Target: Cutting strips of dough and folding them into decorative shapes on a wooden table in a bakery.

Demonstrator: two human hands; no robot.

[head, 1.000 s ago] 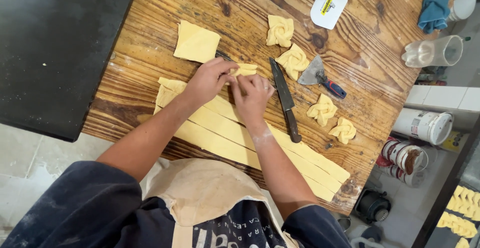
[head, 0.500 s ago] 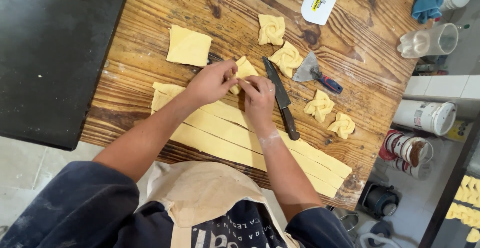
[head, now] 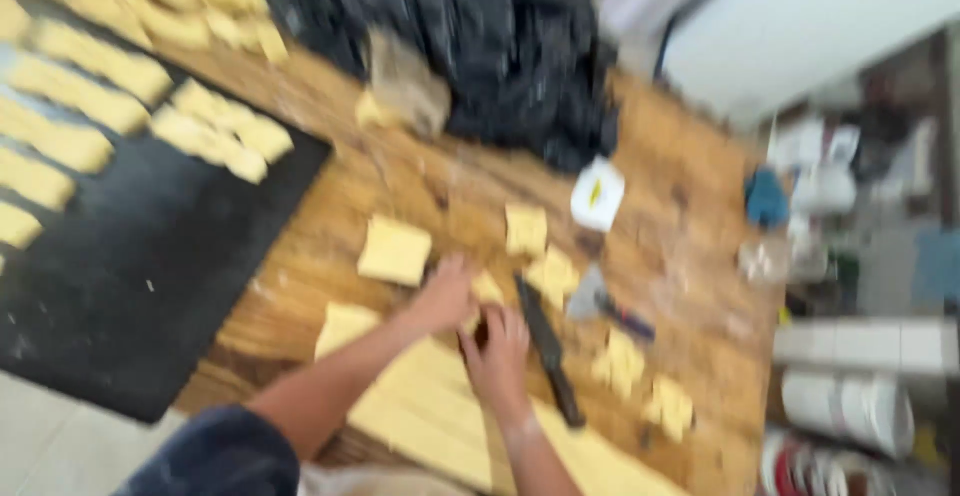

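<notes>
While both hands meet over a small dough piece, the blurred view takes in the whole wooden table [head: 420,186].

Just beside the black knife [head: 548,348], on its near-left side, the left hand [head: 447,294] and right hand [head: 497,351] close in on a small yellow dough piece [head: 487,288]; it shows between them, touching the left hand's fingers. Both hands look curled, but blur hides whether they actually pinch it. Left of the knife lies a flat dough square [head: 394,250], and below the hands run long dough strips [head: 430,406]. Right of the knife sit folded dough pieces [head: 620,356]. Well left of the knife, a black tray [head: 150,286] carries more pieces.
</notes>
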